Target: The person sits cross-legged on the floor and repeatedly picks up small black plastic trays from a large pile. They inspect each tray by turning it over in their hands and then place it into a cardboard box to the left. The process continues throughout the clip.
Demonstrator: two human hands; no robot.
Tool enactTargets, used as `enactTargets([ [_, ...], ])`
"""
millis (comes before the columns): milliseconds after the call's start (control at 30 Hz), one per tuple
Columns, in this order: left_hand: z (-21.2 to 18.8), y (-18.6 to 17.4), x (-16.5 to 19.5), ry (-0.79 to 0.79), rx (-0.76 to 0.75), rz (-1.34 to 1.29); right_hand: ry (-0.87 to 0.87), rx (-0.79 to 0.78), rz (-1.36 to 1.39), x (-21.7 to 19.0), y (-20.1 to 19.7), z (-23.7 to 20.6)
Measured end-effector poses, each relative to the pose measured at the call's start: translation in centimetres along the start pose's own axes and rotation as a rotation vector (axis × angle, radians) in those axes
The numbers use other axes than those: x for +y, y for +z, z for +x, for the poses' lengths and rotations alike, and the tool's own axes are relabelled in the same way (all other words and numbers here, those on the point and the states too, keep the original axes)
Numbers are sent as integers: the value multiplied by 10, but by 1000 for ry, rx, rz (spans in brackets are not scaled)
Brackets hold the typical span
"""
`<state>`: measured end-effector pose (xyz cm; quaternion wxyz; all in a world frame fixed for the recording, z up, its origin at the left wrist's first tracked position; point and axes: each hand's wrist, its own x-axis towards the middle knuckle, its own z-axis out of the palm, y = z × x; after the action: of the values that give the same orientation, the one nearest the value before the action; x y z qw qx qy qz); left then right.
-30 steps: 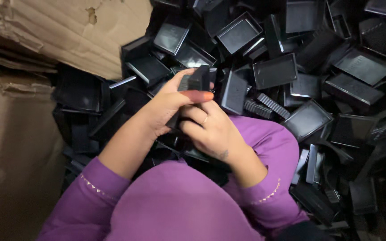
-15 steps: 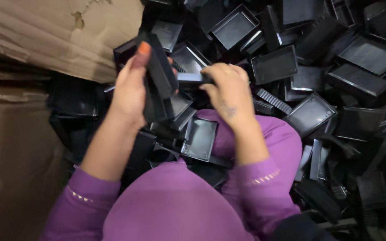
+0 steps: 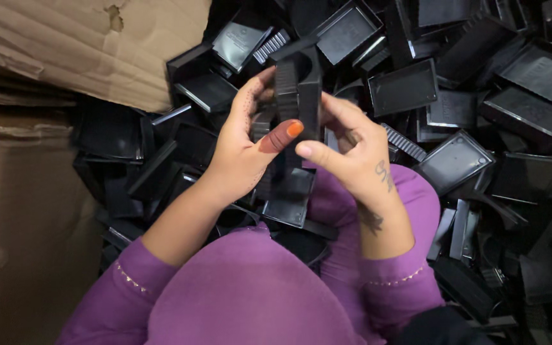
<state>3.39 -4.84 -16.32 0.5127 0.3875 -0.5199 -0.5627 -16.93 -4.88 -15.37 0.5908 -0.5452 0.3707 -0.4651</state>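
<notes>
Black plastic piece was held up over lap, above pile of black trays. Left hand gripped its side, thumb pressed on. Right hand pinched lower edge. Many trays lay unsorted beside cardboard box.

Black ribbed plastic part, glossy black trays, purple sleeves with dotted trim, brown cardboard.

Torn cardboard box; heap of black plastic trays
</notes>
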Motion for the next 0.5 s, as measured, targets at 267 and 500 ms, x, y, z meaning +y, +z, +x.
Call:
enactTargets([
  [267, -1, -3, 3, -35, -38, 76, 73, -101, 63, -6, -17, 5],
  [500, -5, -1, 0, -61, -2, -3, 121, -116, -46, -9, -17, 5],
])
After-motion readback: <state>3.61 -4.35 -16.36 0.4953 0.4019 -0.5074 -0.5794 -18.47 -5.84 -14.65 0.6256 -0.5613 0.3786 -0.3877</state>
